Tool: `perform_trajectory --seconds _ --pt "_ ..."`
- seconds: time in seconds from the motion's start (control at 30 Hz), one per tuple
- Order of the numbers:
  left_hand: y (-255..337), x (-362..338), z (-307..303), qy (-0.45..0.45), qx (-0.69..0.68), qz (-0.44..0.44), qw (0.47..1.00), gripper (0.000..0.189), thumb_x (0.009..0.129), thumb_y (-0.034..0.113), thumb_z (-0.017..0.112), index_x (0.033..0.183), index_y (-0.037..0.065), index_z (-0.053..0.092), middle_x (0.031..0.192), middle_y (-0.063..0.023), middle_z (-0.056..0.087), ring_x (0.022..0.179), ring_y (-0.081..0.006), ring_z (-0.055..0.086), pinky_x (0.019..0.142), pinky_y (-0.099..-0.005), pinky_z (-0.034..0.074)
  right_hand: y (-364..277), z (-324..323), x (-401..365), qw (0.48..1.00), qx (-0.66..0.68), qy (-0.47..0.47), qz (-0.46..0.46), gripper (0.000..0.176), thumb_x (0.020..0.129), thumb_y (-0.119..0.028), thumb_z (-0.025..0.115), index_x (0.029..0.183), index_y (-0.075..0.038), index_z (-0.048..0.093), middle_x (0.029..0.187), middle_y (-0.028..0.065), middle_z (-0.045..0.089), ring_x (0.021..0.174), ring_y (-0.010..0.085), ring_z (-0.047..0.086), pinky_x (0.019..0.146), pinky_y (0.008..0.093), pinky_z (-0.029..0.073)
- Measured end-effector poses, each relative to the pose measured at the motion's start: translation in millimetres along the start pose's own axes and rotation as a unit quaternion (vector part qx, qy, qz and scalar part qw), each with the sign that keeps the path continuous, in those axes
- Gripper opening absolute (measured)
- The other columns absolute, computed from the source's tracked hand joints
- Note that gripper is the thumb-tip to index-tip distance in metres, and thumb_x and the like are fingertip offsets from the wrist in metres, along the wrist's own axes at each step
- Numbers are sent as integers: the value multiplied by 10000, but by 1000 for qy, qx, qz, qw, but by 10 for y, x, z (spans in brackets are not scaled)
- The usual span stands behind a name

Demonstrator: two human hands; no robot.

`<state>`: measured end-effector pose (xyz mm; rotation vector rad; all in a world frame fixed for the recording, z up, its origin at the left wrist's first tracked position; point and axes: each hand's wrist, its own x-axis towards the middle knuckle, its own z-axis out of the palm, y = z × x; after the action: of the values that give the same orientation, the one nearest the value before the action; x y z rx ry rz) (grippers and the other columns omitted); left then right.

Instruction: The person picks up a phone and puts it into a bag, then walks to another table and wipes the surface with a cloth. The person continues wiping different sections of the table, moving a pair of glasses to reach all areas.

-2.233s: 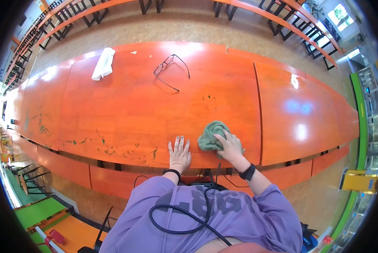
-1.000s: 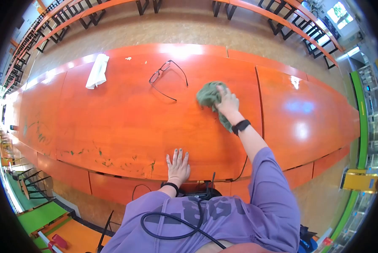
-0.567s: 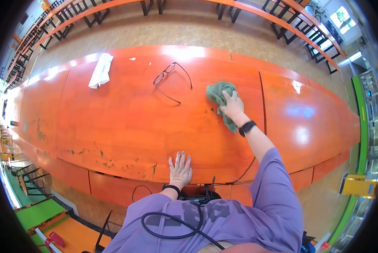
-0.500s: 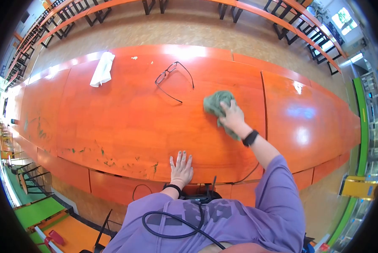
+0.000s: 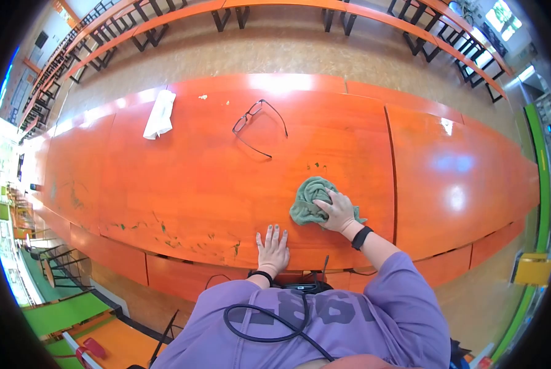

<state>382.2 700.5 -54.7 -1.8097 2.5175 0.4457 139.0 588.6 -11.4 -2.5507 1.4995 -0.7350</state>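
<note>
Bunched under my right hand is a green cloth, pressed against the orange table. The fingers curl over the cloth's right side, and a loose end trails out beyond the wrist. My left hand lies flat on the table near its front edge, fingers spread, holding nothing. Just above the cloth a few small dark bits are on the tabletop. More green bits and smears spread to the left of my left hand.
A pair of glasses lies with its arms unfolded toward the far side. White tissue rests at the far left, with small pale scraps nearby. A seam crosses the table at right. Benches stand across the floor.
My right hand has drawn the green cloth toward me. Dark bits now show on the table above it. The view has shifted slightly; my left hand stays flat.
</note>
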Motion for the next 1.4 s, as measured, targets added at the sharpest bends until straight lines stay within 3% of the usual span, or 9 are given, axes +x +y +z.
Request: perform_trajectory --seconds 0.33,0.53,0.7,0.87,0.9,0.97,1.07,1.2,1.4 --pt "41 27 -17 0 19 -9 1000 558 839 299 482 1360 126 380 1473 -133 222 1390 -300 118 1073 -608 54 76 99 -7 998 -7 34 42 613 564 -368 760 1134 -327 537 1103 105 504 877 311 540 701 420 452" --pt "32 8 -15 -18 26 -18 999 578 850 310 470 1384 130 343 1489 -132 193 1400 -294 79 1086 -583 17 149 134 609 944 -98 -17 313 619 626 -268 742 1190 -274 486 1156 118 484 951 364 528 803 469 453" --pt "7 5 16 3 22 -11 1000 581 845 319 480 1382 139 351 1488 -121 199 1400 -285 84 1088 -582 20 29 -39 659 935 -106 -170 291 521 678 -195 695 1156 -251 494 1153 102 462 998 355 501 858 475 425" --pt "0 0 63 11 10 -16 1000 571 842 322 494 1369 147 363 1482 -118 204 1398 -274 91 1094 -567 17 -191 -431 -146 948 -100 -233 191 518 632 -104 685 1103 -230 512 1143 127 432 1003 385 469 833 500 406" --pt "-6 12 67 12 9 -15 1000 572 841 324 495 1370 149 363 1482 -117 202 1398 -273 91 1094 -568 18 -243 -419 -468 968 -91 -175 153 520 622 -77 675 1093 -228 513 1177 139 411 1036 395 436 846 507 379" --pt "-3 1 57 9 7 -16 1000 576 839 318 493 1373 152 358 1481 -116 201 1399 -275 86 1091 -574 22 -472 -563 -928 971 -89 -170 140 478 613 -58 670 1046 -223 551 1212 171 412 1052 398 422 852 506 362" --pt "4 6 24 10 0 -14 1000 577 836 305 490 1375 149 354 1480 -115 200 1398 -279 82 1088 -579 22 -837 -778 -1317 968 -43 -196 154 463 531 -171 762 958 -217 592 1218 159 426 1050 383 426 864 499 360" --pt "7 5 34 7 -5 -14 1000 586 829 305 498 1373 141 356 1480 -118 199 1398 -280 83 1088 -580 21 -879 -626 -1337 971 -43 -135 192 489 464 -265 806 910 -204 613 1201 138 449 1064 363 428 877 479 363" --pt "-1 2 46 2 -7 -13 1000 588 825 304 501 1373 143 357 1486 -116 196 1399 -282 86 1087 -585 20 -676 -221 -761 958 -78 -103 256 447 521 -314 802 907 -185 618 1170 120 464 1085 333 431 868 462 371"
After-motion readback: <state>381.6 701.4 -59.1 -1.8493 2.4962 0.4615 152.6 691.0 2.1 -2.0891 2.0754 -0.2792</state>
